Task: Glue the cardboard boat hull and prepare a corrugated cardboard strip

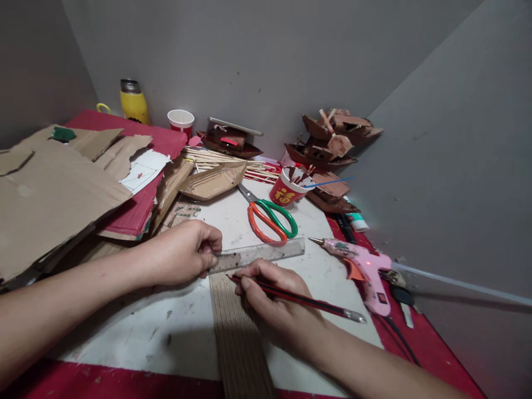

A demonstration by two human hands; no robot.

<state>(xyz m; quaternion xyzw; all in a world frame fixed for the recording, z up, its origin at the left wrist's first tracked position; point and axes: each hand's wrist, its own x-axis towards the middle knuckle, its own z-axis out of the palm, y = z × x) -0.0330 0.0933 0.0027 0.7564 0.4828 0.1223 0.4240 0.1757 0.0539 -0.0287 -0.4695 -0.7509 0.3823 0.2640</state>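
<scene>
My left hand (189, 252) pinches the left end of a clear plastic ruler (274, 251), which lies across the top end of a brown ridged cardboard strip (239, 338). Between the fingers of my right hand (282, 305) is a red and black pencil (307, 300), its tip at the strip just below the ruler's edge. The strip runs down toward the front edge of the white work board (178, 338). Just beyond the ruler lie scissors (272, 219) with one orange and one green handle.
Cardboard sheets (54, 194) pile up at left. A pink glue gun (369, 269) with its cord lies at right. Farther back are a cardboard boat hull (214, 182), a red paper cup (285, 188), wooden sticks (233, 160), several brown model boats (328, 144) and a yellow bottle (133, 105).
</scene>
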